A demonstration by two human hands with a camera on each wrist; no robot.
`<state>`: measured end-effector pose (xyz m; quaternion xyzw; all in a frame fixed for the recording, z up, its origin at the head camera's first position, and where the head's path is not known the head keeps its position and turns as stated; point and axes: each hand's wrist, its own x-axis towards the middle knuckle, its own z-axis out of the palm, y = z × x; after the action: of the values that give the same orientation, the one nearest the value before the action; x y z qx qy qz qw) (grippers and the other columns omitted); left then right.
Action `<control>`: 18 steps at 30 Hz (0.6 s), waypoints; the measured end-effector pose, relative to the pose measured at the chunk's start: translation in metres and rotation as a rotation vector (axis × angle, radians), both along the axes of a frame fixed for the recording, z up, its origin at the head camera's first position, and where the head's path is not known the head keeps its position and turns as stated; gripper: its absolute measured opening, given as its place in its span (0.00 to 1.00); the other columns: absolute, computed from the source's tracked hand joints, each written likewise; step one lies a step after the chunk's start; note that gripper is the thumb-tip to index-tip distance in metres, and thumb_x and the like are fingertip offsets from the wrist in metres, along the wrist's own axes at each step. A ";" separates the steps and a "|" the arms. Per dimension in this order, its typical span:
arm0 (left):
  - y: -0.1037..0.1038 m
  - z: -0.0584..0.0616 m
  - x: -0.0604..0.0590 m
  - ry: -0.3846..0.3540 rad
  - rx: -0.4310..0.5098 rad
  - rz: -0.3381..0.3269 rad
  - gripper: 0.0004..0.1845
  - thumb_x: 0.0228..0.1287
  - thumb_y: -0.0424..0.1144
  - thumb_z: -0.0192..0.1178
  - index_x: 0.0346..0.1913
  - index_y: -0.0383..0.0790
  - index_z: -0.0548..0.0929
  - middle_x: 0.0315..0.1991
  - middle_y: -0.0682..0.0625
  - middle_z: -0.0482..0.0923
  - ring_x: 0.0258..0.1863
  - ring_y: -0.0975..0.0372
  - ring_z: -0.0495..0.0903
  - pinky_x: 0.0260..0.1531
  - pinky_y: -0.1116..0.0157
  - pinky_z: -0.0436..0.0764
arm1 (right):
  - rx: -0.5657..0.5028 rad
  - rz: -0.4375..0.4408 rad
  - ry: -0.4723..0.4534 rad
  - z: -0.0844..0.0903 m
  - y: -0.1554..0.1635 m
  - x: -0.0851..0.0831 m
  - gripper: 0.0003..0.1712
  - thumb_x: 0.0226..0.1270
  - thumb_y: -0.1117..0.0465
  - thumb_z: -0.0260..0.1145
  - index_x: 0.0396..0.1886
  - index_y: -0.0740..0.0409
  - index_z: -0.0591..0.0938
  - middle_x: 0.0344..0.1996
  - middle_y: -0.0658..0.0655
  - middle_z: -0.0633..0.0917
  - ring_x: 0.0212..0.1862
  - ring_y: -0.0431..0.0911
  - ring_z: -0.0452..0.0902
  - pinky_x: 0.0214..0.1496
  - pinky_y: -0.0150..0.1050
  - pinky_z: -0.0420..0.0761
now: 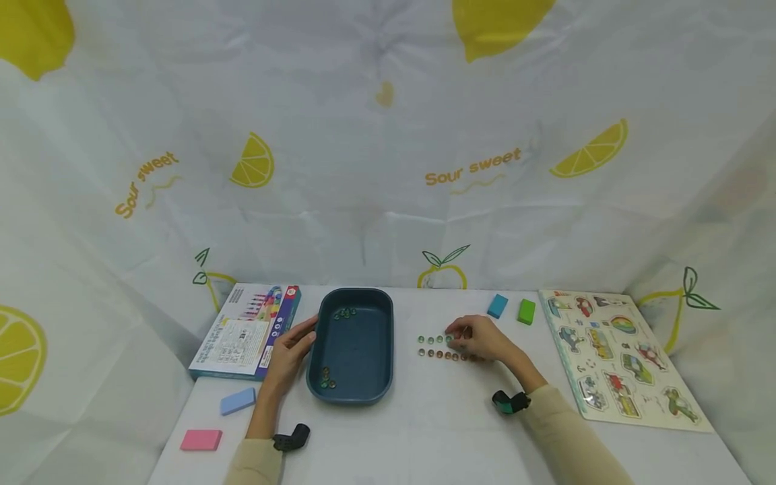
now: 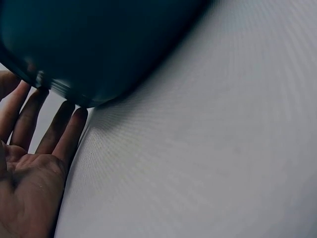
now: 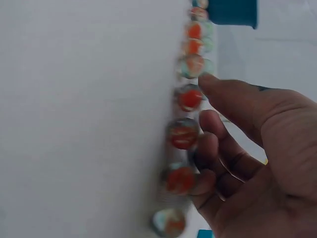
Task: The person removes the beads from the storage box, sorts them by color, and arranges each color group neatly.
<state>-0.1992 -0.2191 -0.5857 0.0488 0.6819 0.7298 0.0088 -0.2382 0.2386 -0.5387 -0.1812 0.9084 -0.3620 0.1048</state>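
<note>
A dark teal tray [image 1: 354,350] stands mid-table, with a few green marbles at its far end [image 1: 345,313] and some at its near left corner [image 1: 327,379]. My left hand [image 1: 306,330] lies flat against the tray's left side. In the left wrist view its straight fingers [image 2: 69,131] touch the tray rim [image 2: 99,49]. To the tray's right lie two short rows of marbles [image 1: 438,347], green behind and orange in front. My right hand [image 1: 456,335] hovers over their right end. The thumb [image 3: 233,94] and loosely curled fingers sit just above the orange marbles [image 3: 183,134], with nothing seen between them.
A colourful box [image 1: 248,330] lies left of the tray. A pale blue block [image 1: 238,401] and a pink block [image 1: 201,440] sit near the front left. A blue block [image 1: 497,305], a green block [image 1: 526,311] and a vehicle puzzle board [image 1: 618,357] lie to the right. Lemon-print cloth hangs behind.
</note>
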 end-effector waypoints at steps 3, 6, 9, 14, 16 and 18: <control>-0.002 0.000 0.001 0.005 0.012 0.012 0.26 0.80 0.37 0.59 0.75 0.31 0.73 0.71 0.49 0.81 0.64 0.75 0.82 0.64 0.75 0.82 | -0.037 -0.024 0.024 0.010 -0.007 -0.004 0.12 0.69 0.61 0.75 0.50 0.59 0.90 0.34 0.52 0.86 0.34 0.40 0.78 0.31 0.31 0.79; -0.003 0.001 0.001 -0.003 0.022 0.033 0.25 0.79 0.37 0.60 0.74 0.31 0.74 0.68 0.56 0.84 0.63 0.75 0.82 0.63 0.75 0.82 | -0.129 -0.033 0.049 0.026 -0.025 -0.010 0.15 0.72 0.60 0.72 0.53 0.63 0.89 0.36 0.55 0.88 0.38 0.44 0.82 0.37 0.31 0.81; -0.002 0.001 -0.001 -0.004 0.023 0.022 0.26 0.80 0.37 0.60 0.74 0.31 0.74 0.70 0.52 0.82 0.64 0.75 0.82 0.64 0.75 0.81 | -0.235 -0.023 0.048 0.047 -0.051 -0.016 0.16 0.74 0.58 0.71 0.55 0.63 0.88 0.41 0.59 0.89 0.41 0.50 0.84 0.39 0.35 0.85; 0.002 0.001 -0.003 -0.007 0.034 -0.005 0.26 0.80 0.36 0.59 0.75 0.29 0.72 0.74 0.43 0.78 0.65 0.75 0.82 0.65 0.74 0.81 | -0.400 0.015 0.005 0.068 -0.106 -0.024 0.19 0.76 0.59 0.69 0.60 0.64 0.86 0.49 0.65 0.91 0.47 0.57 0.89 0.46 0.45 0.91; 0.002 0.002 -0.001 -0.015 0.040 0.005 0.26 0.80 0.36 0.59 0.75 0.29 0.73 0.71 0.48 0.81 0.64 0.75 0.82 0.63 0.74 0.82 | -0.448 0.030 -0.029 0.067 -0.133 -0.026 0.20 0.76 0.59 0.69 0.61 0.65 0.85 0.50 0.67 0.90 0.49 0.59 0.89 0.50 0.51 0.92; 0.002 0.003 0.000 -0.019 0.043 0.013 0.26 0.80 0.36 0.60 0.74 0.29 0.73 0.67 0.56 0.84 0.63 0.75 0.83 0.62 0.75 0.83 | -0.477 0.046 -0.069 0.063 -0.159 -0.027 0.21 0.76 0.60 0.69 0.62 0.67 0.84 0.50 0.67 0.90 0.50 0.63 0.88 0.54 0.59 0.90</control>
<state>-0.1996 -0.2171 -0.5832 0.0376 0.6663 0.7447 0.0093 -0.2647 0.0796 -0.4761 -0.2090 0.7886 -0.5699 0.0981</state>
